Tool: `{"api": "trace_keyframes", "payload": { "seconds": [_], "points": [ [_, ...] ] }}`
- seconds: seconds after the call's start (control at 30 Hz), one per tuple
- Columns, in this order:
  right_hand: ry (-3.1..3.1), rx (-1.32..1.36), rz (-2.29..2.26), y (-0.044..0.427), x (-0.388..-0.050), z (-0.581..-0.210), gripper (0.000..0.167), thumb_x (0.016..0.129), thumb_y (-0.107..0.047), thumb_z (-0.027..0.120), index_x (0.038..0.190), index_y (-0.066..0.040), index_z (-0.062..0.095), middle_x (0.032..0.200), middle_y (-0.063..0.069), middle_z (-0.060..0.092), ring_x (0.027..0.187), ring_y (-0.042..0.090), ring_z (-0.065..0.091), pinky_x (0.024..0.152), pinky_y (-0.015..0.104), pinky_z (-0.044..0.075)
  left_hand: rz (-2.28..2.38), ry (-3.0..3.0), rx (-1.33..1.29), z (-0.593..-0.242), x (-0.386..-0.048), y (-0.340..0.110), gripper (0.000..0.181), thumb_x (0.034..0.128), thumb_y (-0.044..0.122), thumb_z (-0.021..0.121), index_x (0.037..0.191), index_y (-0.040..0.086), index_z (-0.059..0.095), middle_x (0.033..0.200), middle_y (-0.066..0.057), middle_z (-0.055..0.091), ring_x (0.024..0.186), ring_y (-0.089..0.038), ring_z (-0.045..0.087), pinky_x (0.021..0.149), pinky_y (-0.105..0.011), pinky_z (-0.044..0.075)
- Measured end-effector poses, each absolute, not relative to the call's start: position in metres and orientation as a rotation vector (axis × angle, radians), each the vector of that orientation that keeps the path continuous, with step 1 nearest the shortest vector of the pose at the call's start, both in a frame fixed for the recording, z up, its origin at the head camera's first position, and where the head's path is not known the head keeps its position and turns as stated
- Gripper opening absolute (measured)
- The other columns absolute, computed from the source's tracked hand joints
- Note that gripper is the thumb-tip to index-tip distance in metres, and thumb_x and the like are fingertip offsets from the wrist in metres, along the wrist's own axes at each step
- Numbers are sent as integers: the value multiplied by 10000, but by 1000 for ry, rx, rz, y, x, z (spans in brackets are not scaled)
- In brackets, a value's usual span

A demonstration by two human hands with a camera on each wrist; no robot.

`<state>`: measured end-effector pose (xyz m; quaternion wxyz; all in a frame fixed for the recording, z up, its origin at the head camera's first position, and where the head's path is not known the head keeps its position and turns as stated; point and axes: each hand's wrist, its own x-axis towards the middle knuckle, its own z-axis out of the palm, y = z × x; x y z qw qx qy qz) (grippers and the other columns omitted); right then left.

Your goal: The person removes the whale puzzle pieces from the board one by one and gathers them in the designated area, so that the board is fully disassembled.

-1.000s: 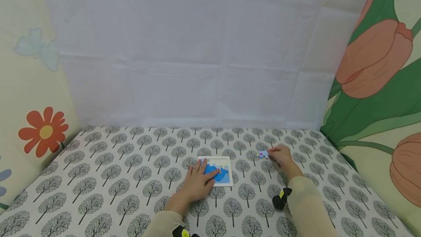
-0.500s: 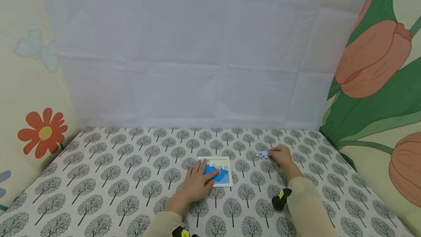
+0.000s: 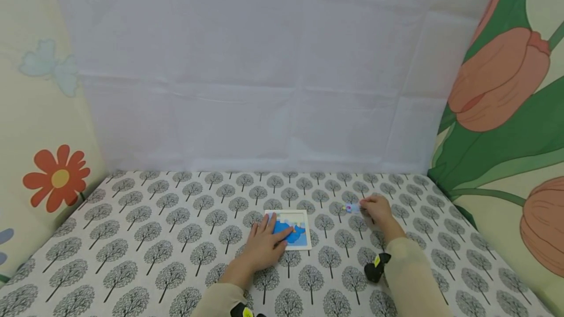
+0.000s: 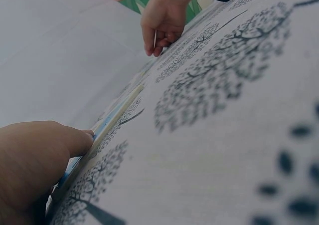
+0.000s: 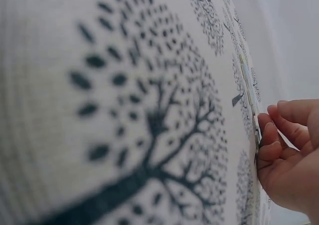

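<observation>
A white-framed jigsaw puzzle (image 3: 299, 235) with a blue whale-like picture lies flat on the table. Across its left part rests my left hand (image 3: 262, 246), fingers spread and fairly straight; in the left wrist view its thumb (image 4: 79, 141) lies at the frame's edge. To the right of the frame, my right hand (image 3: 376, 211) pinches a small light-blue puzzle piece (image 3: 352, 208) with pink and yellow marks by its right end. The piece is at or just above the cloth; I cannot tell which. Along the top inside the frame, a pale strip shows no blue picture.
A white cloth (image 3: 176, 253) printed with grey trees covers the table. Behind it hangs a creased white sheet (image 3: 246, 72). Flower-painted walls (image 3: 498, 160) stand at both sides. Black wrist devices (image 3: 376, 267) sit at both sleeves.
The puzzle piece in my right hand has tilted slightly, and its face looks paler. My left hand stays on the puzzle.
</observation>
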<state>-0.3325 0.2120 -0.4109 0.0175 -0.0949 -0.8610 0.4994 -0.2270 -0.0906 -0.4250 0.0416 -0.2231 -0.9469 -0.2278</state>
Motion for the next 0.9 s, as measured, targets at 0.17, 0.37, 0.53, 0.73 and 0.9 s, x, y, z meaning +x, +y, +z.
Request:
{"api": "trace_keyframes", "payload": {
  "seconds": [0.17, 0.37, 0.53, 0.73, 0.9],
  "points": [
    [-2642, -326, 1639, 213, -333, -408, 227, 855, -115, 517, 986, 61, 575, 863, 118, 573, 713, 175, 512, 569, 261, 428, -697, -2899, -673, -426, -228, -90, 379, 900, 242, 429, 1268, 159, 463, 1373, -244, 166, 1252, -389, 78, 970, -553, 67],
    [-2628, -289, 1673, 214, -330, -405, 242, 864, -125, 509, 1008, 62, 561, 818, 95, 562, 656, 155, 487, 517, 262, 397, -705, -2907, -662, -425, -229, -89, 379, 896, 241, 436, 1265, 159, 467, 1372, -245, 168, 1251, -391, 80, 972, -549, 66],
    [-2598, -277, 1682, 207, -329, -398, 242, 857, -112, 510, 1006, 73, 557, 847, 112, 561, 684, 160, 492, 554, 262, 426, -726, -2902, -650, -423, -229, -90, 378, 886, 240, 456, 1254, 159, 480, 1366, -247, 183, 1246, -400, 92, 967, -558, 67],
    [-2551, -264, 1729, 195, -326, -392, 255, 855, -95, 505, 1035, 83, 541, 974, 195, 564, 771, 224, 540, 693, 327, 458, -740, -2901, -644, -423, -229, -91, 376, 879, 232, 472, 1244, 149, 490, 1359, -253, 199, 1242, -404, 107, 964, -563, 74],
    [-2542, -272, 1743, 192, -328, -395, 254, 845, -126, 531, 1023, 51, 564, 923, 126, 588, 727, 166, 525, 607, 252, 447, -763, -2903, -633, -421, -228, -88, 369, 872, 214, 484, 1232, 141, 502, 1353, -255, 212, 1239, -407, 119, 963, -564, 82]
  ]
}}
